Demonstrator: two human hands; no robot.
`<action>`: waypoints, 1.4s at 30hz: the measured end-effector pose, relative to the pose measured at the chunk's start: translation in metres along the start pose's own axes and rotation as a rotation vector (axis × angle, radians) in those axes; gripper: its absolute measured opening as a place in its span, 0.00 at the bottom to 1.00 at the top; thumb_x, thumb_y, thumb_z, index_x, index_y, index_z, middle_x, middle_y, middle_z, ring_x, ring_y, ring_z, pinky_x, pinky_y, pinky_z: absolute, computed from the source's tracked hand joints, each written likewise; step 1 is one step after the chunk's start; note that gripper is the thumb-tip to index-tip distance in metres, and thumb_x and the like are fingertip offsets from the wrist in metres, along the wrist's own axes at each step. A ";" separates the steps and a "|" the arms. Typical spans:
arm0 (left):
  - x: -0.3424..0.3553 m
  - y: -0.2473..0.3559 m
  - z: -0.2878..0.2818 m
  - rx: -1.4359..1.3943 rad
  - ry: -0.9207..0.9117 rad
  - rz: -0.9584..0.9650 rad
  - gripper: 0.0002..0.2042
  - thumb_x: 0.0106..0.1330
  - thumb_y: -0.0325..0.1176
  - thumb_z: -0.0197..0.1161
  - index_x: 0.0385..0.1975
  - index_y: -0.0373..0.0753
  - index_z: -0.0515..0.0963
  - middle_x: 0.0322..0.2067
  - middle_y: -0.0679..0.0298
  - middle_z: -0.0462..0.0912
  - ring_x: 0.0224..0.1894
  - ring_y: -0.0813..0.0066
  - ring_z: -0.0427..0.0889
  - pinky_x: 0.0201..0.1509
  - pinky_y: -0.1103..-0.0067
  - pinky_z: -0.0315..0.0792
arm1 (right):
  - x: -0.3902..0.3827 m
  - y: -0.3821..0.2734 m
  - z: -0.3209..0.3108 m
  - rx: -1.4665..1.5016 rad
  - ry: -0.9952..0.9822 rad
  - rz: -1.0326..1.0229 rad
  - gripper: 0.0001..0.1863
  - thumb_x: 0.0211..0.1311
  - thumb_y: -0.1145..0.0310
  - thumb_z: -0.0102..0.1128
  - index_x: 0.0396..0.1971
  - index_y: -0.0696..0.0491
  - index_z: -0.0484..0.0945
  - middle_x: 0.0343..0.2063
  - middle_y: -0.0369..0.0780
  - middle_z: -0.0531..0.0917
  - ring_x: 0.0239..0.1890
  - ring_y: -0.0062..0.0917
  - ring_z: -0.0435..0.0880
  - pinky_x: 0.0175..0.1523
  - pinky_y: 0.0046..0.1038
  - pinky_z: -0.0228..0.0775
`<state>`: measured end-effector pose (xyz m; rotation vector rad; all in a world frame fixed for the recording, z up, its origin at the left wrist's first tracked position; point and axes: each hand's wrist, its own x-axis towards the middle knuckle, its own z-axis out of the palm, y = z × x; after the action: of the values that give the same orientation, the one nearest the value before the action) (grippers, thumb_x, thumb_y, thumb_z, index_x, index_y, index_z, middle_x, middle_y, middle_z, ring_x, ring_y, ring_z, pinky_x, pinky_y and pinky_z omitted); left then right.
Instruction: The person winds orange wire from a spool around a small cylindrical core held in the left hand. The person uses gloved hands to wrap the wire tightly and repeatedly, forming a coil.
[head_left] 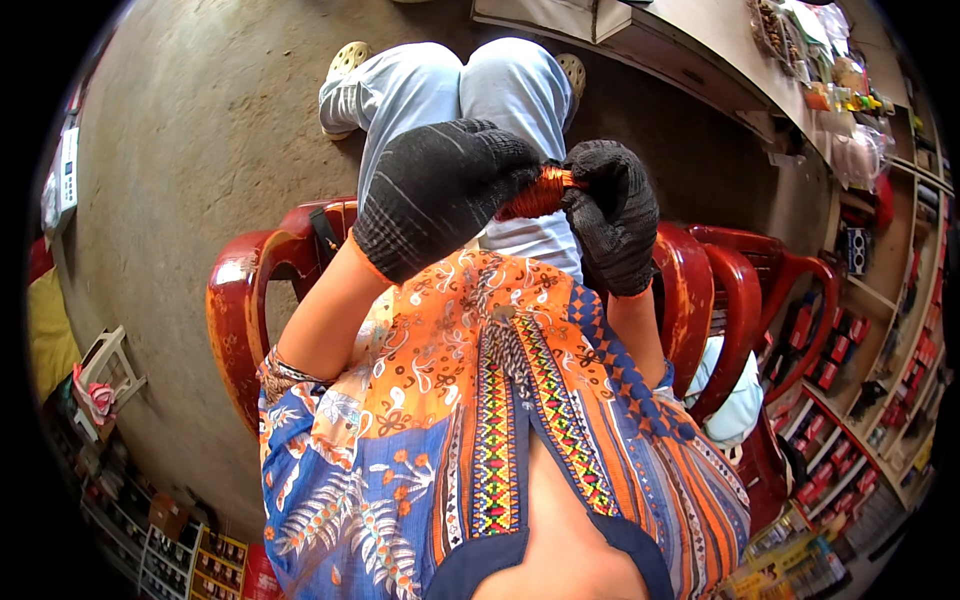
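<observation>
Both my hands wear dark knitted gloves and meet in front of my chest. My left hand [440,195] is closed around one end of a copper wire coil [538,195], a small bundle of orange-brown windings. My right hand [612,215] grips the coil's other end with its fingers curled. Only the coil's middle shows between the gloves. I sit in a red plastic chair [245,300], with my knees in light blue trousers [470,90] beyond the hands.
Several stacked red plastic chairs [745,290] stand right beside me. A counter [700,50] with packets runs along the top right, shelves with red boxes [850,400] at the right. Bare concrete floor [200,130] lies to the left, with small racks at the lower left.
</observation>
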<state>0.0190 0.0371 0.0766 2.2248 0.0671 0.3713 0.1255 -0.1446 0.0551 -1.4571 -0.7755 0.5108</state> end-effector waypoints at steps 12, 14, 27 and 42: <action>-0.002 -0.019 0.004 -1.111 -0.252 -0.429 0.12 0.63 0.33 0.62 0.42 0.34 0.76 0.36 0.68 0.78 0.40 0.80 0.75 0.47 0.80 0.71 | 0.005 0.001 -0.001 0.312 -0.203 0.031 0.18 0.46 0.87 0.60 0.39 0.56 0.73 0.38 0.39 0.76 0.44 0.24 0.76 0.52 0.26 0.69; -0.008 -0.028 0.013 -1.231 -0.248 -0.536 0.12 0.64 0.34 0.60 0.43 0.34 0.75 0.36 0.68 0.77 0.40 0.80 0.75 0.47 0.80 0.71 | 0.009 0.001 0.001 0.187 -0.214 0.001 0.16 0.47 0.87 0.60 0.38 0.57 0.74 0.38 0.39 0.77 0.43 0.24 0.77 0.51 0.26 0.70; -0.031 -0.066 0.072 -0.910 0.088 -0.565 0.09 0.68 0.33 0.53 0.38 0.33 0.73 0.37 0.55 0.79 0.39 0.63 0.81 0.49 0.67 0.78 | 0.008 0.013 0.020 -0.309 0.142 -0.073 0.14 0.49 0.82 0.63 0.38 0.57 0.75 0.37 0.40 0.77 0.36 0.23 0.80 0.45 0.24 0.73; -0.020 -0.034 0.059 -0.097 0.382 -0.140 0.15 0.51 0.20 0.63 0.40 0.36 0.77 0.35 0.59 0.78 0.37 0.65 0.78 0.41 0.77 0.73 | 0.002 0.014 0.054 -0.315 0.174 0.001 0.14 0.49 0.78 0.67 0.38 0.54 0.78 0.30 0.37 0.76 0.28 0.19 0.78 0.34 0.20 0.72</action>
<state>0.0193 0.0105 0.0111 2.0143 0.3986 0.7015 0.0896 -0.1053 0.0386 -1.7671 -0.7382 0.2644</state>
